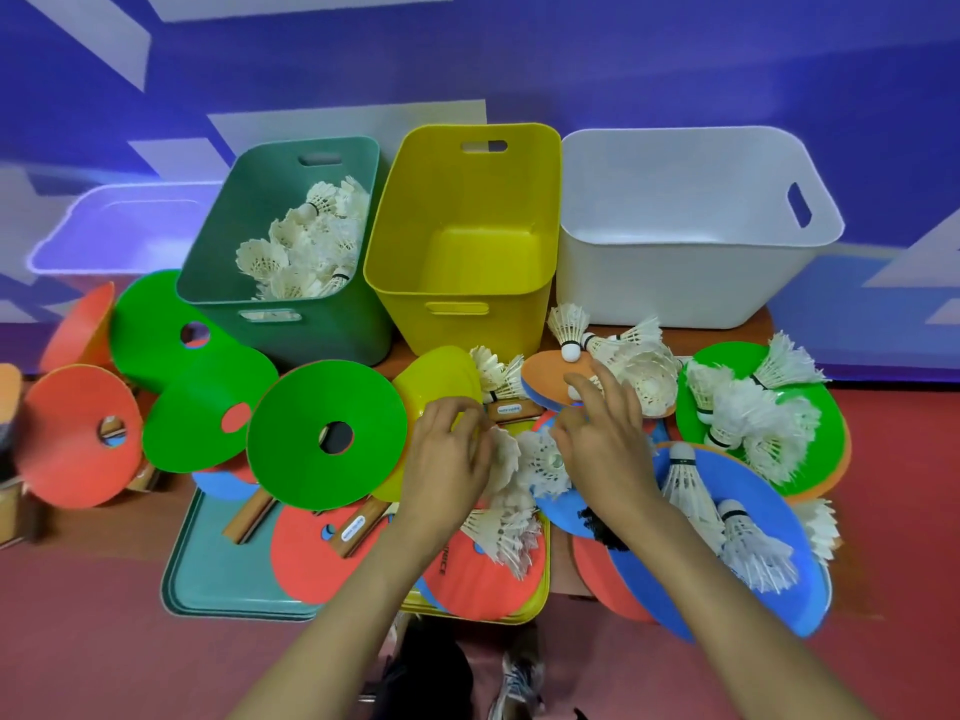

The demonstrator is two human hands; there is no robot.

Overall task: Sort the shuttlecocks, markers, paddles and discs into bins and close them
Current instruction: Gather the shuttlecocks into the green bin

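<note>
The paddle-handle label point(509, 409) is too small to read. Before the yellow bin point(462, 283), the left hand point(449, 459) pinches a shuttlecock point(505, 452); the right hand point(602, 433), fingers spread, hovers beside it.

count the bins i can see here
4: green bin, yellow bin to its right, white bin furthest right, and a pale bin far left behind the discs, partly hidden.
</note>
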